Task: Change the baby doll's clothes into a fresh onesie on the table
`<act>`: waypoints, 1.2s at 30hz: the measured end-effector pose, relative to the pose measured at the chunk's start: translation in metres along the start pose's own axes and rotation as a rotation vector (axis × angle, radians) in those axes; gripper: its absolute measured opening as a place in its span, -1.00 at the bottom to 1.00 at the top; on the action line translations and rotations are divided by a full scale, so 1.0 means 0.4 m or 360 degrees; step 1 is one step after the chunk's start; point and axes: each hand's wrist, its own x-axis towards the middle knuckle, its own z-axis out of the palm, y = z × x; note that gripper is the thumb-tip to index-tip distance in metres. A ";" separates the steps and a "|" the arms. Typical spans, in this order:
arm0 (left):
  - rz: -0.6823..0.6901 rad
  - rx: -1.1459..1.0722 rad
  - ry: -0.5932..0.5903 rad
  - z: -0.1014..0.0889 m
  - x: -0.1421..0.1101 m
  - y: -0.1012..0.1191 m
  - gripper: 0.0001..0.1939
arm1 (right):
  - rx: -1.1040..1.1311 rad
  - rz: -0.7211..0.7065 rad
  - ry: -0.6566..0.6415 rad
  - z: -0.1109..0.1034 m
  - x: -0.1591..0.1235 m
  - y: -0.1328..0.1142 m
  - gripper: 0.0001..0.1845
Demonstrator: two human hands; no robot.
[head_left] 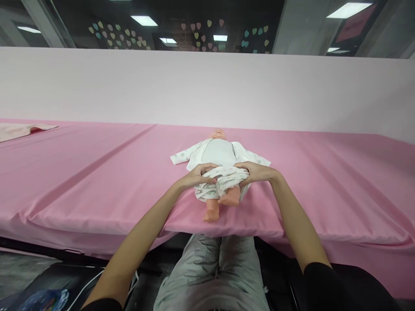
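A baby doll [219, 151] lies on its back on the pink table [97, 172], head away from me, feet near the front edge. It wears a white printed top, open over its white belly. Printed trousers [223, 179] are bunched around its hips and thighs, and its bare lower legs [220, 203] stick out toward me. My left hand [197, 173] grips the bunched waistband on the doll's left side. My right hand [254, 172] grips the same waistband on the other side. Both hands have fingers curled on the fabric.
A pale pink cloth [19, 129] lies at the far left of the table. A light pink wall panel [207, 86] rises behind the table. My grey-trousered legs [214, 272] are below the front edge, with a dark bag [45, 289] on the floor at lower left.
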 end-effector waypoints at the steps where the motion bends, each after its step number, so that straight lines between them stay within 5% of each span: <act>1: 0.0000 -0.0030 0.0009 -0.005 0.001 -0.002 -0.47 | 0.0054 0.0027 -0.0028 -0.004 -0.001 0.009 -0.53; 5: 0.0013 -0.0043 0.0149 -0.029 0.005 -0.014 -0.50 | 0.0387 0.0035 0.0049 -0.001 0.017 0.054 -0.53; 9: 0.0016 0.0013 0.0231 -0.048 0.010 -0.031 -0.61 | 0.0662 0.0242 0.0492 0.022 0.054 0.098 -0.42; 15: 0.0091 0.0614 0.0458 -0.065 0.019 -0.062 -0.69 | 0.1244 0.0319 0.0962 0.029 0.091 0.138 -0.65; 19: 0.0139 0.0576 0.0456 -0.065 0.019 -0.061 -0.72 | 0.1469 0.0224 0.0943 0.031 0.094 0.138 -0.67; 26: 0.0189 -0.0242 0.0234 -0.060 0.007 -0.049 -0.58 | 0.1231 0.0019 0.0631 0.035 0.069 0.113 -0.46; 30: 0.0293 -0.0157 0.0391 -0.053 0.014 -0.062 -0.51 | 0.0890 -0.0045 0.0487 0.030 0.063 0.101 -0.46; 36: 0.0357 -0.0010 0.0445 -0.053 0.022 -0.068 -0.41 | 0.0366 0.0029 0.0679 0.016 0.051 0.072 -0.50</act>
